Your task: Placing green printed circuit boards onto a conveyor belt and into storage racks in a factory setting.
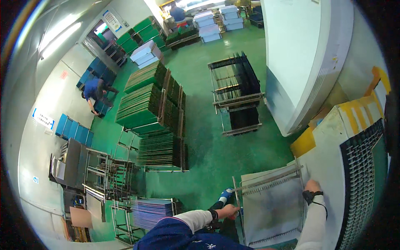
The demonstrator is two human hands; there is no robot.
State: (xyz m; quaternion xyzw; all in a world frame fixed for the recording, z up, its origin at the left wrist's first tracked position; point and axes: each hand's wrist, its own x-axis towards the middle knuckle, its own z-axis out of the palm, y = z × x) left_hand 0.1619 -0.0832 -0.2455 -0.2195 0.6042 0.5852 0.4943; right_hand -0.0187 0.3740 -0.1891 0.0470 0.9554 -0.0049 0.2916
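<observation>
In front of me at the lower right stands a slotted metal rack [273, 180] with rows of small wire teeth along its bars. Behind or inside its frame shows a flat pale grey panel [266, 214]. My left hand [227, 211], closed, grips the upright rod on the rack's left side. At the opposite side rail, my right hand [311, 186] is curled against the frame, its fingers partly hidden by the hand itself. Both forearms wear white sleeves, with a dark band at each wrist. One blue and white shoe [226, 193] shows beside the left hand.
Racks of green boards [141, 108] stand left of centre, and a rack of dark panels [235, 91] is beyond. A large white cabinet [308, 54] and a toothed black strip [361, 166] lie right. One co-worker [96, 91] bends at far left; another person [178, 14] sits at the back.
</observation>
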